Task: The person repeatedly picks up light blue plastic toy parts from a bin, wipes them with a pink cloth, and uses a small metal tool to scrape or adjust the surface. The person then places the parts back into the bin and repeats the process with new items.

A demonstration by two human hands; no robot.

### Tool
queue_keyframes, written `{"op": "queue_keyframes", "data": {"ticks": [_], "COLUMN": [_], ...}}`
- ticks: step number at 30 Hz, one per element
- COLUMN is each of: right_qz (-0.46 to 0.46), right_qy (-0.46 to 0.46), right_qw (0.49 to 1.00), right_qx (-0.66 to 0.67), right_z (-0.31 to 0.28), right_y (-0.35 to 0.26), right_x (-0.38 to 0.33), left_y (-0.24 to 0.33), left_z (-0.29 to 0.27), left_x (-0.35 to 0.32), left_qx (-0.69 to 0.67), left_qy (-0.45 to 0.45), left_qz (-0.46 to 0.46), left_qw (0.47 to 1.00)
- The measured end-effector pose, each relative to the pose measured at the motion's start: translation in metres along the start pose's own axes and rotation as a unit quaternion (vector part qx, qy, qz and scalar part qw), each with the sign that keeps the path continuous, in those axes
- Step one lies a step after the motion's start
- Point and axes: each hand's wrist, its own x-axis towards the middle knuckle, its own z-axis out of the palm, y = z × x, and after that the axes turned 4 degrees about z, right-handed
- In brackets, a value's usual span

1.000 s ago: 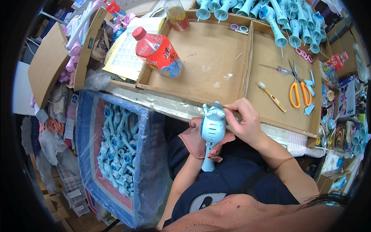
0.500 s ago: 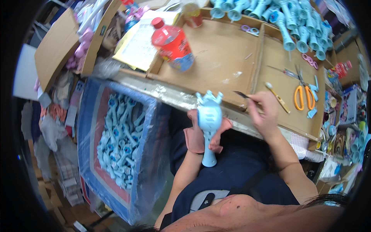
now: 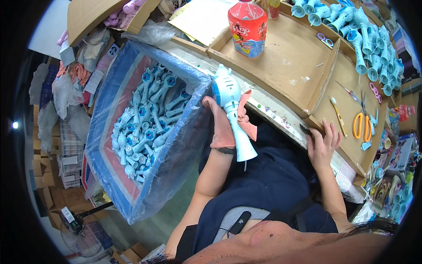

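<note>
My left hand (image 3: 223,127), in a salmon-pink glove, grips a light-blue plastic toy (image 3: 229,99) at its neck. Its rounded, slotted head points up and away from me, and the flared handle end hangs toward my lap. My right hand (image 3: 324,144) is bare, at the near edge of the shallow cardboard tray (image 3: 281,70), fingers spread. A small dark blade (image 3: 304,129) shows beside its thumb and forefinger; the rest of that tool is hidden.
A blue plastic-lined bin (image 3: 182,75) at left holds many similar toys (image 3: 147,119). More toys (image 3: 373,48) are heaped at the far right. The tray carries a red-labelled bottle (image 3: 248,31), orange-handled scissors (image 3: 358,125), a toothbrush (image 3: 338,115) and a thin pointed tool (image 3: 349,92).
The toy in my left hand has turned and tilted, its flared end swinging right. My right hand has lowered and its pinch on the dark blade has loosened, fingers spreading. The view has shifted.
</note>
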Motion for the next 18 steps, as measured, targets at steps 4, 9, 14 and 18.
{"op": "queue_keyframes", "data": {"ticks": [4, 9, 14, 18], "right_qz": [0.013, 0.035, 0.084, 0.005], "right_qy": [0.009, -0.029, -0.137, 0.035], "right_qw": [0.982, 0.846, 0.68, 0.9], "right_qx": [0.187, 0.531, 0.715, 0.434], "right_z": [-0.007, 0.0, 0.023, 0.02], "right_y": [-0.032, -0.092, -0.123, -0.112], "right_x": [0.027, 0.089, 0.114, 0.09], "left_y": [-0.003, -0.016, -0.037, -0.037], "left_z": [-0.009, -0.023, -0.017, -0.017], "left_x": [-0.007, -0.037, -0.06, -0.048], "left_qx": [0.033, 0.195, 0.689, 0.396], "left_qy": [-0.018, -0.068, 0.0, -0.055], "left_qz": [0.035, 0.047, 0.292, 0.244], "left_qw": [0.999, 0.977, 0.664, 0.883]}}
